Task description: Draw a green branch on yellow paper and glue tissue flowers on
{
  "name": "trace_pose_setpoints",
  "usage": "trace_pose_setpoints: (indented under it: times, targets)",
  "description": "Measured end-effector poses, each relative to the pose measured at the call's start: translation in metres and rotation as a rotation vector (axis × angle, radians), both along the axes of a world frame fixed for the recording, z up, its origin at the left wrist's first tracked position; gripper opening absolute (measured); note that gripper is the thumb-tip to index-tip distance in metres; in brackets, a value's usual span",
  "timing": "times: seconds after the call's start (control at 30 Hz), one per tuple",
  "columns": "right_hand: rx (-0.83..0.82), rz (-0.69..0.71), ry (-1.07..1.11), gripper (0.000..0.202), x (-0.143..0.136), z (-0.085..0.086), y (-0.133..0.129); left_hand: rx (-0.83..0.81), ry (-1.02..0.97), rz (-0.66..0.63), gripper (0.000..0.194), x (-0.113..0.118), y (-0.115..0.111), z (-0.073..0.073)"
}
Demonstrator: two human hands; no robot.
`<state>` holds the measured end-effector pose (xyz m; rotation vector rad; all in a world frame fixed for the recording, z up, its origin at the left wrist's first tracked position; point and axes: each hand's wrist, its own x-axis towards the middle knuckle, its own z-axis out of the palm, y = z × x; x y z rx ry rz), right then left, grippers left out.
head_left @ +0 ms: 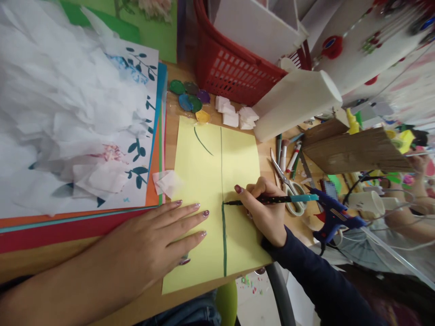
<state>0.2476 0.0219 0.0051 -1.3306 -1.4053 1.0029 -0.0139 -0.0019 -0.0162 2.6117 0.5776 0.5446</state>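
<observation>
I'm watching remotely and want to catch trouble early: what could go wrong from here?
The thick green line might smear if it's still damp and either the left hand or the right hand brushes it. The yellow sheet could shift under the pen if the left hand lifts. The scissors lie close beyond the right hand, so a sideways sweep might knock them.

So my left hand is lying flat, palm down, fingers loosely spread, with the bare forearm running in from the lower left. My right hand is curled in a writing pinch, thumb and index together (dark sleeve down to the wrist on that one), arm angling in from the lower right.
</observation>
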Motion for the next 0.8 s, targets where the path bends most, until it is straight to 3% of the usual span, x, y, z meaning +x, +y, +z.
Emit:
trace_pose_setpoints:
  times: [0.8]
  targets:
    - [0.011,-0.025,-0.036,0.047,-0.0018,0.0001,0.0026,0.015,0.0,0.004,0.042,-0.0005,-0.0012,0.0007]
